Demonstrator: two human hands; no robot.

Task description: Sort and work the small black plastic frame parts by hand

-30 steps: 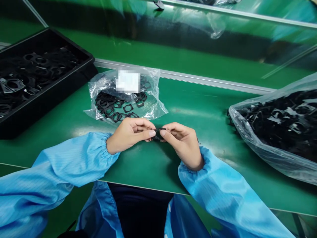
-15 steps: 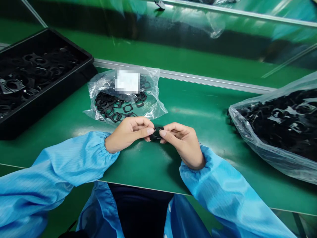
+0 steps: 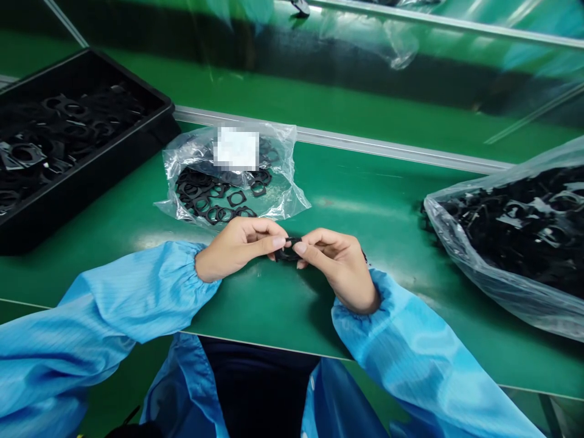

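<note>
Black rubber gasket [image 3: 288, 253] pinched between a person's two bare hands, held just above a green bench mat [image 3: 269, 313], with most of its shape hidden by the fingers. The left hand [image 3: 237, 250] and right hand [image 3: 340, 267] close on it from either side, left thumb [image 3: 277, 242] and right thumb [image 3: 300, 247] meeting at its edge while the other fingers curl behind it. Light-blue striped sleeves, the left sleeve [image 3: 137, 292] and right sleeve [image 3: 387, 347], gather at elastic cuffs and rest along the bench's near edge, over a dark garment [image 3: 260, 383].

Just beyond the hands lies a clear plastic bag [image 3: 285, 198] holding small, squarish black gaskets [image 3: 236, 198], with a pixelated white label [image 3: 232, 148] on its upper part. To the left, a black tray [image 3: 77, 188] sits at an angle, heaped with similar black gaskets [image 3: 22, 155]. Well to the right, a larger clear plastic bag [image 3: 456, 255] bulges with a dense mass of black gaskets [image 3: 520, 231] and runs off the frame's edge. An aluminium rail [image 3: 387, 148] crosses the bench behind the small bag, its left end meeting the tray's corner. Beyond it stretches a second green surface [image 3: 319, 103], with crumpled clear film [image 3: 396, 45] at the top of the frame.
</note>
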